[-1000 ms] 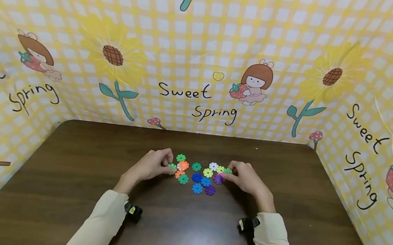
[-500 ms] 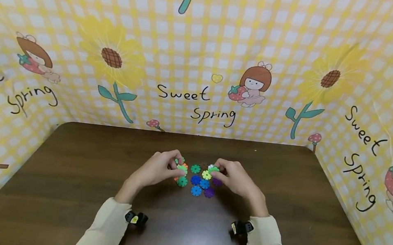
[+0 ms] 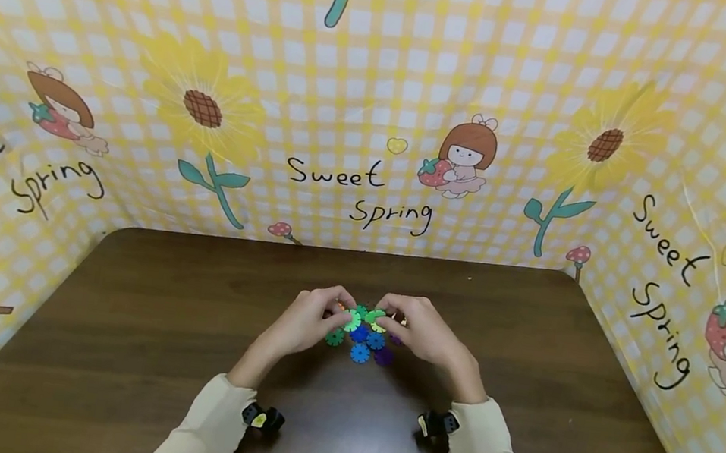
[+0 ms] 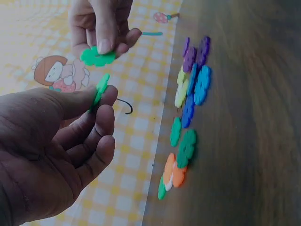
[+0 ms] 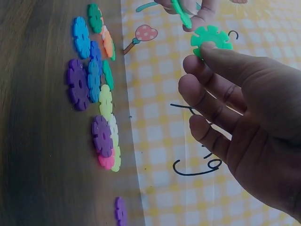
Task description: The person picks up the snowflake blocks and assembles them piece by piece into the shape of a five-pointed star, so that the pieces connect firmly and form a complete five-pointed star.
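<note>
Dk-brown wood-grain tabletop (image 3: 113,347), far corners rounded, takes up the lower part of the head view, w/ a pale glare patch (image 3: 343,430) on the near side b/w the forearms. Yellow-&-white check cloth (image 3: 384,68) hangs behind it & along both sides, slightly creased. Prints on it: lg. sunflowers (image 3: 202,108), cartoon figures (image 3: 463,155) w/ strawberries, sm. yellow heart (image 3: 397,146), blk "Sweet Spring" lettering (image 3: 335,174).

L hand (image 3: 309,323) pinches a lt.-green notched disc (image 4: 100,91) b/w thumb & finger, nearly edge-on in the L wrist view. R hand (image 3: 421,328) pinches another green disc (image 5: 214,40), thumb on its face. Both are held up off the wood, just apart, approx. mid-table L to R, toward the far edge.

Below, more discs (image 3: 360,353) lie on the wood: blue, purple, dk green, orange, yellow, white, pink, some overlapping. One purple disc (image 5: 120,212) sits apart from the rest. Cream sleeves (image 3: 206,420), blk cam (image 3: 263,418) at each wrist.
</note>
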`<state>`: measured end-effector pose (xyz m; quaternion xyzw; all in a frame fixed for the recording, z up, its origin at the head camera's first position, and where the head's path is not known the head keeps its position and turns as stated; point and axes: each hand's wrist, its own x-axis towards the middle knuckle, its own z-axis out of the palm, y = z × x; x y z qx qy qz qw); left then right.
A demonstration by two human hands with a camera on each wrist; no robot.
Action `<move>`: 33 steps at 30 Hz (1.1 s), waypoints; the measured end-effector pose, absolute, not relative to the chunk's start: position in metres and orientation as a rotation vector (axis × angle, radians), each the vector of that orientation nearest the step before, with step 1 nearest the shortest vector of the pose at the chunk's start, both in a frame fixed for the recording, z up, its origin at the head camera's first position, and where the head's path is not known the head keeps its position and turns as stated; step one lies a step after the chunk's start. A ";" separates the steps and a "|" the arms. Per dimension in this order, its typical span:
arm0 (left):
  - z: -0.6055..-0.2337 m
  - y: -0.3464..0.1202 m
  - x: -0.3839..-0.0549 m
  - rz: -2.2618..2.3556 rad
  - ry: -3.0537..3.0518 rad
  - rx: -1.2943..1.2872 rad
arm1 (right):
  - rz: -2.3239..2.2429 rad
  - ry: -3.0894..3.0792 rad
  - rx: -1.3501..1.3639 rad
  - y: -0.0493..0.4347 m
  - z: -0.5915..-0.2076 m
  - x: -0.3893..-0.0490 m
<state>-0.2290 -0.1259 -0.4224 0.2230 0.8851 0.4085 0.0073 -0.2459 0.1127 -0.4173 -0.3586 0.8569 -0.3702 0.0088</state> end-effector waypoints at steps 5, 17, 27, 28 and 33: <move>-0.419 -0.125 -0.228 1.380 2.682 0.661 | -1.132 2.697 -1.118 0.110 -0.415 -0.244; -0.415 -0.122 -0.224 1.429 2.581 0.606 | -1.122 2.755 -1.173 0.105 -0.416 -0.241; -0.418 -0.111 -0.219 1.524 2.520 0.426 | -1.136 2.736 -1.313 0.107 -0.417 -0.242; -0.419 -0.111 -0.219 1.532 2.512 0.409 | -1.141 2.718 -1.321 0.107 -0.417 -0.243; -0.417 -0.113 -0.221 1.568 2.466 0.380 | -1.194 2.646 -1.345 0.106 -0.418 -0.246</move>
